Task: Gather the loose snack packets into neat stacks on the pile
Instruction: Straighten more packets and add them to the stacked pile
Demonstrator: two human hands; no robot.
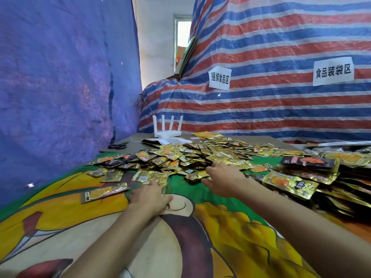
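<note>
Hands out flat, fingers loose and holding nothing: the left hand (pixel 150 194) rests on the cartoon cloth (pixel 100 227) at the heap's near edge. The right hand (pixel 222 177) lies over the loose snack packets (pixel 190 155) mid-frame, probably to rake some toward the stacks (pixel 291 183) at right.

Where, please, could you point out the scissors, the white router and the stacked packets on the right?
scissors (pixel 118 146): head view, near where the dark handles meet the blades.
white router (pixel 167 134): head view, on its flat body below the antennas.
stacked packets (pixel 290 182): head view, on the gold packet lying on top.
</note>
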